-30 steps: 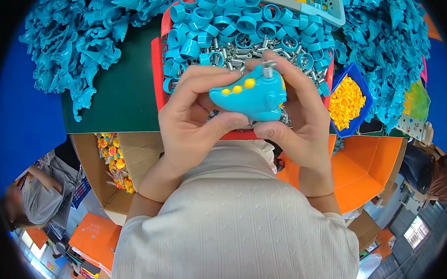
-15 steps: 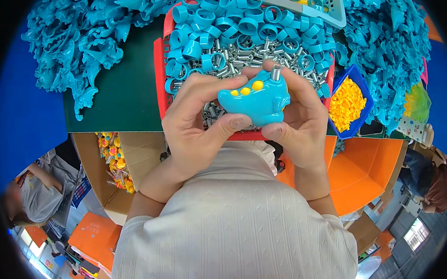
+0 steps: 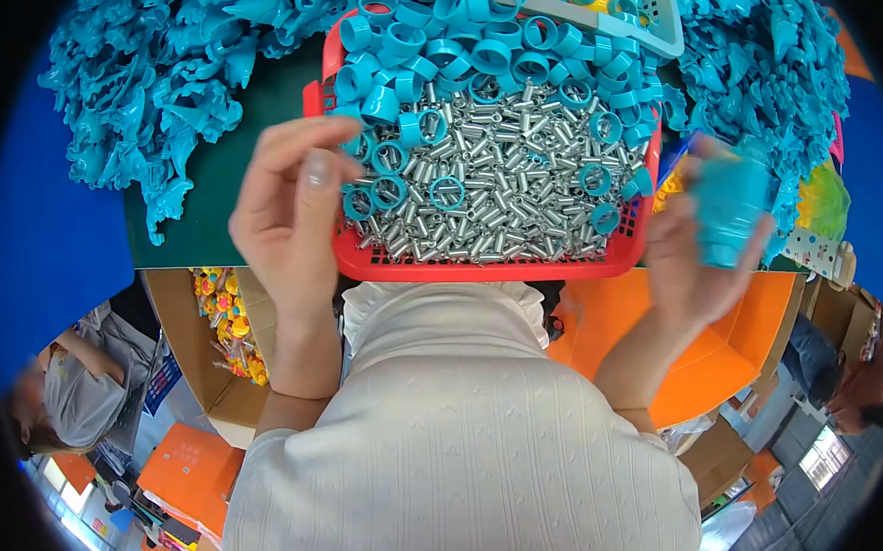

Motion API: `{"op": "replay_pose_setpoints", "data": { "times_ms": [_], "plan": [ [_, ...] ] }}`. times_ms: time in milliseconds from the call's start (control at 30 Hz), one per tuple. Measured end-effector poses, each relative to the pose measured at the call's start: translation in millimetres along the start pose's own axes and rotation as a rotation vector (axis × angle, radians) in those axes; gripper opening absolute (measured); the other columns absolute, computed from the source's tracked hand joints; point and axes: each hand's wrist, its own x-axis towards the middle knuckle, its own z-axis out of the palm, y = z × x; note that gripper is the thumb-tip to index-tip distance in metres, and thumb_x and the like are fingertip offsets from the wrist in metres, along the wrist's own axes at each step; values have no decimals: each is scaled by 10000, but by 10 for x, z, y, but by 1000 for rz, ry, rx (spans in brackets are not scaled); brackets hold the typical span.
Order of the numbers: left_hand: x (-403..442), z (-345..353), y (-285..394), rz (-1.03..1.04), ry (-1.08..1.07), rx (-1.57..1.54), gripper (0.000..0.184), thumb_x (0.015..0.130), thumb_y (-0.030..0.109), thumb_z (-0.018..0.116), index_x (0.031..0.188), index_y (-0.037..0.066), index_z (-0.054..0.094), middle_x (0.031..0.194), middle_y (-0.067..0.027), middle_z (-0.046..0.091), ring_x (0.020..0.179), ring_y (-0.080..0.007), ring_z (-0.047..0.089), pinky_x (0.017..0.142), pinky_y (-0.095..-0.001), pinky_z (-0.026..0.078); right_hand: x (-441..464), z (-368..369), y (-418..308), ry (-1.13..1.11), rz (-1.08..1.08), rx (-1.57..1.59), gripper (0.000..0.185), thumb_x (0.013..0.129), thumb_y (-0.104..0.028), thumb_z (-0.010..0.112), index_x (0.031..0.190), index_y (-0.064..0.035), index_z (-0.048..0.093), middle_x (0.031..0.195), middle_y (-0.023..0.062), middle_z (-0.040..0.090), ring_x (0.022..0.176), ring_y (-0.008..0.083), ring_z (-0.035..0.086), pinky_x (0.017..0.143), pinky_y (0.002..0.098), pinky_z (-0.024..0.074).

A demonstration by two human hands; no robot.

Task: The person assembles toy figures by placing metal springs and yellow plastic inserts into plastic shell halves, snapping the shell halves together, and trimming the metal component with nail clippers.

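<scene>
My right hand is out to the right, its fingers around a glossy blue toy body that is blurred by motion. The toy's yellow spots and metal tube cannot be made out now. My left hand hovers over the left rim of the red basket, fingers loosely bent and apart, with nothing seen in it. Inside the basket lie many short metal tubes and blue plastic rings. Partly hidden behind my right hand is a blue tray of small yellow pieces.
Heaps of blue plastic parts flank the basket. A grey basket with yellow parts stands behind it. Below the table edge are a cardboard box of yellow toys and an orange-lined box. Other people sit at both sides.
My hands have parted. The right hand has carried the blue toy to the right, over the tray; my left hand has let go of it and moved left.
</scene>
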Motion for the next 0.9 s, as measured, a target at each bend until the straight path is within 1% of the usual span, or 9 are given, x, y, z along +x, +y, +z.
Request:
{"op": "replay_pose_setpoints", "data": {
  "times_ms": [100,267,300,367,467,500,567,700,900],
  "plan": [
    [82,-217,-51,49,120,123,159,865,88,540,978,-12,592,970,-92,585,742,-98,543,680,-216,433,-343,-393,-701,251,-493,-99,611,822,-236,586,1305,-4,292,1248,182,396,1157,297,413,894,411,430],
    [143,-478,-224,4,238,322,184,826,82,604,993,5,604,945,-70,598,774,-92,545,708,-220,447,-1389,-1910,-1735,931,-1132,-242,255,814,-187,554,995,-10,526,969,124,553,913,261,541,783,395,490],
    [161,-537,-275,1,244,386,181,824,89,610,986,10,609,929,-58,603,767,-88,544,707,-222,449,-1504,-2142,-1760,1115,-1194,-198,248,817,-199,573,966,-5,534,944,111,560,894,243,552,789,395,502],
    [252,-660,-362,41,295,459,175,815,100,621,973,26,619,891,-38,609,745,-86,548,693,-222,445,-1947,-2816,-1891,1310,-1054,-190,318,835,-221,554,1053,3,499,998,124,539,924,255,542,789,410,505],
    [379,-859,-447,61,319,789,196,783,121,647,966,54,623,830,-45,598,723,-137,551,659,-260,428,-2568,-3781,-2210,1425,-891,58,371,859,-211,511,1150,7,438,1138,144,504,1017,284,521,841,431,481],
    [412,-907,-506,64,324,794,196,783,121,647,966,54,623,830,-45,598,723,-137,551,659,-260,428,-2403,-3631,-2143,1422,-884,62,371,859,-211,511,1150,7,438,1138,144,504,1017,284,521,841,431,481],
    [483,-966,-612,216,202,1210,246,746,163,682,970,79,624,791,-44,569,749,-188,530,692,-296,410,-1823,-2896,-1908,1408,-947,23,327,867,-162,448,1153,-4,457,1116,180,523,1044,337,510,833,520,455],
    [628,-746,-779,334,274,1532,300,699,223,715,971,130,628,883,-22,512,904,-223,461,791,-386,332,-1180,-2090,-1661,1126,-929,-432,396,905,-106,419,1277,12,347,1291,187,402,1162,307,442,908,421,430],
    [744,-931,-841,461,365,1402,164,697,203,720,849,168,671,840,25,535,874,-202,465,750,-371,317,-808,-1535,-1504,730,-908,-531,272,909,-91,404,1140,44,453,1135,174,526,1056,269,514,882,358,436]
  ]
}}
